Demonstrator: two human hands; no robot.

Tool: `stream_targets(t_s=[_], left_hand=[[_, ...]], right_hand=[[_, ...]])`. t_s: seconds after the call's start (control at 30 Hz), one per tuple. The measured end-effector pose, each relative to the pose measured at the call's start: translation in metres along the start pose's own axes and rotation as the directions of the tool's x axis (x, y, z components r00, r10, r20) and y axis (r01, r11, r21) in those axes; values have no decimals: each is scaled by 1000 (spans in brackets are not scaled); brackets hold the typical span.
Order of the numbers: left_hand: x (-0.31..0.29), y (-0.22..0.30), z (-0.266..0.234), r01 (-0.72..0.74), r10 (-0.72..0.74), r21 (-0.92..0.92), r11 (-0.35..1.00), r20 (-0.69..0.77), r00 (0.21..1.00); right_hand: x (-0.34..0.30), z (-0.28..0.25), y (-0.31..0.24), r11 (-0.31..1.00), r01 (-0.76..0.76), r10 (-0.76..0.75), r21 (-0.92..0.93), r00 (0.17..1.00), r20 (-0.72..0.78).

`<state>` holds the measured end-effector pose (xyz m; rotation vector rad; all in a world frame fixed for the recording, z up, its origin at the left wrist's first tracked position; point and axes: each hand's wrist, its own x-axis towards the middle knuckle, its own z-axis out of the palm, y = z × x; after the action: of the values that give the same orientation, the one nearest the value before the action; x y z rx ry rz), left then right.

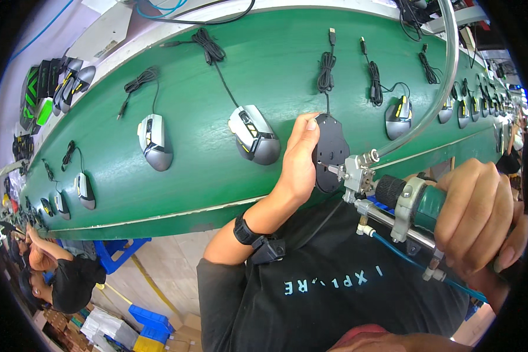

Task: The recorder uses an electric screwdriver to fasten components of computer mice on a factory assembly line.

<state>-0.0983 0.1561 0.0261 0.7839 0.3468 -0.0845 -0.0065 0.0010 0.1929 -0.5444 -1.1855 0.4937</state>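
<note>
My left hand (pixel 301 158) holds a black computer mouse (pixel 333 146) along its left side, underside facing up, thumb near its cable end. Its bundled cable (pixel 326 76) stretches away across the green belt (pixel 199 170). In my right hand (pixel 475 211) is a powered screwdriver (pixel 425 205) with a green body, the fingers wrapped round it. A metal feeder head at its front reaches the mouse's underside. The tip lies over the shell near its left edge; whether it sits in a screw hole, I cannot tell.
Grey-and-black mice (pixel 255 135) with bundled cables lie spaced along the belt on both sides. A clear hose (pixel 450 58) arches from the feeder head, and a thin blue air line (pixel 393 246) trails below. At lower left, another person (pixel 70 281) sits near blue crates (pixel 149 320).
</note>
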Motion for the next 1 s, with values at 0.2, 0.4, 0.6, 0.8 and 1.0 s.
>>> stream_targets(t_s=[0.2, 0.4, 0.6, 0.8, 1.0], left_hand=[[-3, 6, -3, 3, -3, -6, 1000, -12, 1000], [-7, 7, -3, -7, 7, -10, 1000, 2, 1000], [-12, 5, -3, -29, 28, 21, 999, 28, 999], [-11, 7, -6, -27, 26, 31, 999, 29, 999], [-6, 7, -28, -8, 11, 56, 998, -54, 998]], right_hand=[[-1, 5, 1, 998, 63, -63, -7, 997, -47], [-2, 10, 8, 994, 104, -105, -21, 992, -71], [-7, 18, 17, 987, 145, -153, -66, 979, -135], [2, 32, 7, 978, 65, -108, -197, 970, -217], [7, 32, 13, 964, 116, -163, -239, 969, -185]])
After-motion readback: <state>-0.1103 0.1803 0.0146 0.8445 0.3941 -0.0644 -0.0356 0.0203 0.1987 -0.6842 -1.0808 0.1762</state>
